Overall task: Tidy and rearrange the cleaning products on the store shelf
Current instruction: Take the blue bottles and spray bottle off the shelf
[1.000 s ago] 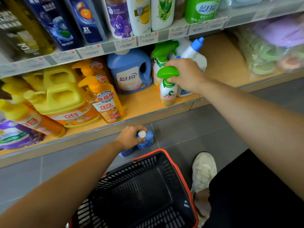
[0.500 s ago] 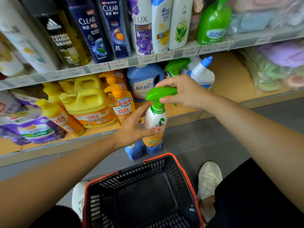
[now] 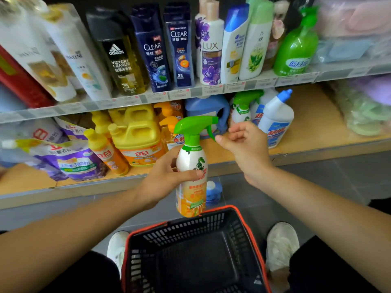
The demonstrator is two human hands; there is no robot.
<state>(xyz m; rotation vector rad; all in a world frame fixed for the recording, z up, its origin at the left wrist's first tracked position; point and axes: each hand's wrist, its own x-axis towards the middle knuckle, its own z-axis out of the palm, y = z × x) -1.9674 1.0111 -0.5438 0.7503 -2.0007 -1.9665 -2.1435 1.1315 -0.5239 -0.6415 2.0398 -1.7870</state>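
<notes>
"While the left hand (image 3: 167, 176) gripped that spray bottle with the green trigger head and white-and-orange plastic body (image 3: 191, 163), what was the other hand doing?"

"In the head view, the right hand (image 3: 245, 146) hung just right of the trigger, fingers loosely curled and holding nothing. Its thumb tip was at the trigger lever, but I could not tell whether it touched. The left hand's fingers and thumb were wrapped round the bottle's middle. The bottle stood upright in the air between the two hands."

"And around them?"

"Below both hands was the black plastic mesh basket with the red rim (image 3: 190, 229), under the bottle's base. Just beyond that base, a small blue bottle with a white cap (image 3: 213, 193) sat on the grey floor. Past the right hand, on the wooden lower shelf (image 3: 313, 123), were a second green-trigger spray bottle (image 3: 243, 108) and a white plastic bottle with a blue angled cap (image 3: 277, 121)."

"So which step was it?"

"I'd judge the bottle was off the shelf and in one hand, with its place not yet settled. That place could be beside its twin or down in the basket. The next move called for the left hand to carry it alone and upright. For the shelf, the trigger head had to pass under the upper shelf's edge, and the free right hand could clear a gap."
</notes>
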